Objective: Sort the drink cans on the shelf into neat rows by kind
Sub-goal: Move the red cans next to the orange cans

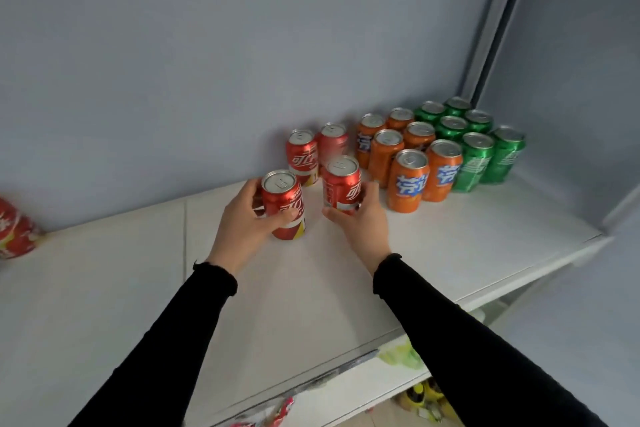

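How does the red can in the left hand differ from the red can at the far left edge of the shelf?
The held can stands upright, its silver top showing; the edge can looks tipped, and its top is out of frame. The left hand grips the held can, while nothing touches the edge can. The held can sits near the red row; the edge can lies apart from all rows. Both are red with white lettering.

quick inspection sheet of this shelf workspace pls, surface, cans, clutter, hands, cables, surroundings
surface: white shelf, seam left of the hands.
job's things: green cans far right in rows; orange cans beside them; two red cans at the wall; stray red can far left.
clutter: nothing seen.
hands: left hand grips a red can; right hand grips another.
cables: nothing seen.
surroundings: pale wall; packages on lower shelf.
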### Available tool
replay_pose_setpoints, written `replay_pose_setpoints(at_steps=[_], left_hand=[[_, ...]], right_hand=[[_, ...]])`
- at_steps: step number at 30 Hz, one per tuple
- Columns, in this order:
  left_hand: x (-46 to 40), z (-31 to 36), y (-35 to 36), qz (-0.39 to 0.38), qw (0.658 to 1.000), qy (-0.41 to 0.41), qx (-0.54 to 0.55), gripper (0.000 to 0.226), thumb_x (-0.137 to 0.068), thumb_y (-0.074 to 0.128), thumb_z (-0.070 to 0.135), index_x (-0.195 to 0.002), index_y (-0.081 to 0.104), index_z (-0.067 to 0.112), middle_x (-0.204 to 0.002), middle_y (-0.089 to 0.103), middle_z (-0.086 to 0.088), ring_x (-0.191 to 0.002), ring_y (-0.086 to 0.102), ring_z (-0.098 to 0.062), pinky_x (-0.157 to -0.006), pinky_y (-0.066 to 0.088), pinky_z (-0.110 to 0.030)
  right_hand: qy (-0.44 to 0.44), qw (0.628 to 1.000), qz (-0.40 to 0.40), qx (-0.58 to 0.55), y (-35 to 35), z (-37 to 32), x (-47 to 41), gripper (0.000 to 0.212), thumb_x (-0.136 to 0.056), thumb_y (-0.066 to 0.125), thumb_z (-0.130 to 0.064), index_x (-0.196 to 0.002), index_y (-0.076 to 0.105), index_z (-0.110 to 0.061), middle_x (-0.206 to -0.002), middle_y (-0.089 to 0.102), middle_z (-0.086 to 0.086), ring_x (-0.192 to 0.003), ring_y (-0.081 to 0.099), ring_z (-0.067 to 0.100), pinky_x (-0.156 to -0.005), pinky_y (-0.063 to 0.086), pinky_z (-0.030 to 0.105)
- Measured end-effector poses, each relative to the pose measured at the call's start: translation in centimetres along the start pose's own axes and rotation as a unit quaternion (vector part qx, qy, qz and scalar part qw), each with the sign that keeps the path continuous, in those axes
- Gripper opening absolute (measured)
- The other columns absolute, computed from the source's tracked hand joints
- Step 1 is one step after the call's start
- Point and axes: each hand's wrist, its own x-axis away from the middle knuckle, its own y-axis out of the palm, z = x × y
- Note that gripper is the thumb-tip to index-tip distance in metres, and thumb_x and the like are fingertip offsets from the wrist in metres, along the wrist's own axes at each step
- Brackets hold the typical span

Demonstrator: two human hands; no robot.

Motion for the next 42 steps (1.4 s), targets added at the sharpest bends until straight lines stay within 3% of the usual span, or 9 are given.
replay_pose_setpoints(at_steps=[5,10,15,21,29,32,35,39,42], left_hand=[[-2.9,0.5,4.2,0.015,1.0,-0.027,-0.002,0.066,-0.061,0.089,0.038,-0.121,0.062,0.03,-0.113,0.072,0.017,-0.104,0.067,-0.001,-0.092,0.056,-0.033],[-4.4,1.7,5.8,0.014,0.999,-0.037,-0.009,0.076,-0.054,0.084,0.048,-0.123,0.059,0.028,-0.116,0.07,0.015,-0.104,0.065,0.004,-0.083,0.05,-0.013],[-4.7,2.2,5.9,0.014,0.998,-0.007,-0.062,0.075,-0.064,0.085,0.038,-0.129,0.051,0.03,-0.124,0.062,0.015,-0.113,0.061,-0.003,-0.092,0.052,-0.026],[-5.6,2.4,5.6,0.009,0.992,0.012,-0.129,0.074,-0.067,0.083,0.036,-0.133,0.052,0.032,-0.132,0.056,0.006,-0.121,0.059,-0.012,-0.098,0.055,-0.046],[-5.6,2.4,6.2,0.01,0.988,-0.001,-0.156,0.079,-0.08,0.08,0.016,-0.149,0.042,0.028,-0.139,0.051,0.0,-0.128,0.053,-0.013,-0.107,0.049,-0.044],[-4.2,2.5,6.4,0.042,0.981,-0.001,-0.192,0.085,-0.083,0.08,0.018,-0.154,0.033,0.028,-0.142,0.044,-0.001,-0.127,0.049,-0.01,-0.108,0.043,-0.03],[-1.2,2.2,5.6,0.078,0.967,0.01,-0.243,0.083,-0.087,0.077,0.029,-0.155,0.03,0.023,-0.149,0.039,-0.003,-0.134,0.044,-0.015,-0.111,0.039,-0.032],[3.8,1.2,3.3,0.099,0.953,0.011,-0.286,0.055,-0.092,0.07,0.03,-0.143,0.048,0.024,-0.139,0.049,0.005,-0.129,0.047,-0.015,-0.11,0.04,-0.034],[7.5,0.0,0.6,0.106,0.939,-0.001,-0.326,0.041,-0.094,0.067,0.031,-0.134,0.057,0.025,-0.133,0.054,0.012,-0.125,0.047,-0.011,-0.104,0.038,-0.025]], right_hand=[[0.0,1.0,0.007,-0.005,-0.7,1.4,-3.7,0.073,-0.072,0.087,-0.021,-0.13,0.044,-0.012,-0.126,0.065,0.005,-0.111,0.065,0.021,-0.095,0.053,0.034],[0.002,1.0,0.012,0.001,-0.2,2.0,-5.4,0.075,-0.072,0.087,-0.026,-0.132,0.044,-0.013,-0.126,0.065,0.006,-0.114,0.064,0.025,-0.098,0.053,0.041],[-0.021,0.998,-0.055,0.018,-1.1,2.5,-5.6,0.083,-0.075,0.085,-0.02,-0.143,0.039,-0.012,-0.139,0.057,0.006,-0.127,0.056,0.023,-0.106,0.042,0.028],[-0.058,0.994,-0.051,0.079,-0.9,2.5,-5.6,0.075,-0.083,0.075,-0.013,-0.149,0.038,-0.015,-0.144,0.055,0.005,-0.131,0.054,0.025,-0.11,0.044,0.038],[-0.036,0.995,-0.025,0.09,-0.3,2.4,-5.7,0.075,-0.089,0.07,-0.015,-0.152,0.03,-0.013,-0.148,0.049,0.01,-0.134,0.051,0.028,-0.111,0.043,0.039],[-0.038,0.996,-0.053,0.067,-0.8,2.7,-4.6,0.088,-0.086,0.071,-0.011,-0.157,0.019,-0.013,-0.157,0.038,0.008,-0.145,0.037,0.028,-0.119,0.031,0.039],[-0.066,0.99,-0.104,0.069,-1.9,2.6,-1.6,0.094,-0.086,0.071,-0.012,-0.159,0.012,-0.015,-0.163,0.026,0.003,-0.15,0.021,0.023,-0.121,0.021,0.031],[-0.154,0.971,-0.124,0.136,-2.0,1.8,2.2,0.076,-0.09,0.068,-0.02,-0.155,0.029,-0.014,-0.161,0.03,0.004,-0.147,0.023,0.025,-0.12,0.027,0.036],[-0.194,0.957,-0.144,0.159,-0.6,0.4,4.5,0.057,-0.092,0.066,-0.026,-0.145,0.046,-0.019,-0.154,0.041,0.002,-0.14,0.031,0.024,-0.116,0.033,0.038]])
